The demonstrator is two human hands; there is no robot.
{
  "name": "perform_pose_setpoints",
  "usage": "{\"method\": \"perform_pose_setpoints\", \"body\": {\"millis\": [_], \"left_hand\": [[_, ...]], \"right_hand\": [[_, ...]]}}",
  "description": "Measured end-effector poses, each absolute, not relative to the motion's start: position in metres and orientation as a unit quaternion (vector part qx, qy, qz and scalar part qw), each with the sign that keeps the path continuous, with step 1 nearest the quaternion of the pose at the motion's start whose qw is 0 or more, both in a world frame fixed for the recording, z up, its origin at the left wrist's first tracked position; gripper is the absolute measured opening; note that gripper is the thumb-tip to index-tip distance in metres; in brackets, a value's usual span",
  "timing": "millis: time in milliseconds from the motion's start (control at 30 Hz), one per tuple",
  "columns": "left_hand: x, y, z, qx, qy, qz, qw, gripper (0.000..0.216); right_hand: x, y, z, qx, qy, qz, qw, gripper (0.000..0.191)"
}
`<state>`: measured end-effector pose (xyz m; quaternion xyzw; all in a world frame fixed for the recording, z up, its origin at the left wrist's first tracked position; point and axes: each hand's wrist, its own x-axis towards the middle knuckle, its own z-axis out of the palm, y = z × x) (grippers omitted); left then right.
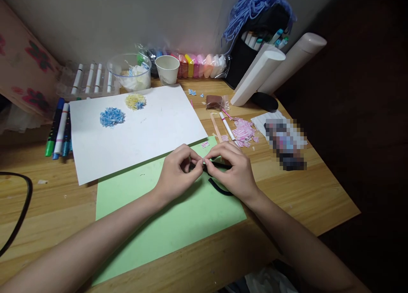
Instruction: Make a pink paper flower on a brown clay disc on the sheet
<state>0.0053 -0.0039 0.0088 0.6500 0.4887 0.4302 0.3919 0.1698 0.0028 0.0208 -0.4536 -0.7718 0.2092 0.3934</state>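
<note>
Above the green sheet (143, 225), my left hand (178, 170) and my right hand (231, 167) meet fingertip to fingertip. Both are closed in a pinch on something tiny and pale, too small to make out. Beneath my right hand lies a black curved thing (218, 187), partly hidden by the fingers. A small pink-patterned paper scrap (205, 144) rests just beyond the fingertips. Farther left, a white sheet (165, 127) overlaps the green one and bears a blue clump of paper bits (112, 116) and a yellow clump with some blue (135, 101).
Pink paper scraps (245, 131), a white marker (227, 125) and a flat wooden stick (216, 127) lie to the right. Behind stand a paper cup (167, 70), a clear tub (129, 78) and white bottles (258, 78). Several markers (60, 129) lie at left.
</note>
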Motion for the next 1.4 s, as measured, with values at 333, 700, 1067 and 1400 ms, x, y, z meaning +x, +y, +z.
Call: {"method": "perform_pose_setpoints", "body": {"millis": [333, 700, 1067, 1400], "left_hand": [[0.0065, -0.0037, 0.0081, 0.660, 0.482, 0.427, 0.388, 0.011], [0.0070, -0.0042, 0.0079, 0.663, 0.478, 0.428, 0.386, 0.012], [0.0060, -0.0046, 0.0085, 0.663, 0.491, 0.417, 0.382, 0.014], [0.0077, -0.0039, 0.0088, 0.663, 0.495, 0.412, 0.381, 0.014]], "right_hand": [[0.1689, 0.0021, 0.0215, -0.466, -0.762, 0.239, 0.380, 0.007], [0.1683, 0.0028, 0.0210, -0.485, -0.751, 0.235, 0.381, 0.009], [0.1689, 0.0015, 0.0211, -0.471, -0.765, 0.230, 0.375, 0.008], [0.1686, 0.0020, 0.0207, -0.487, -0.756, 0.224, 0.375, 0.009]]}}
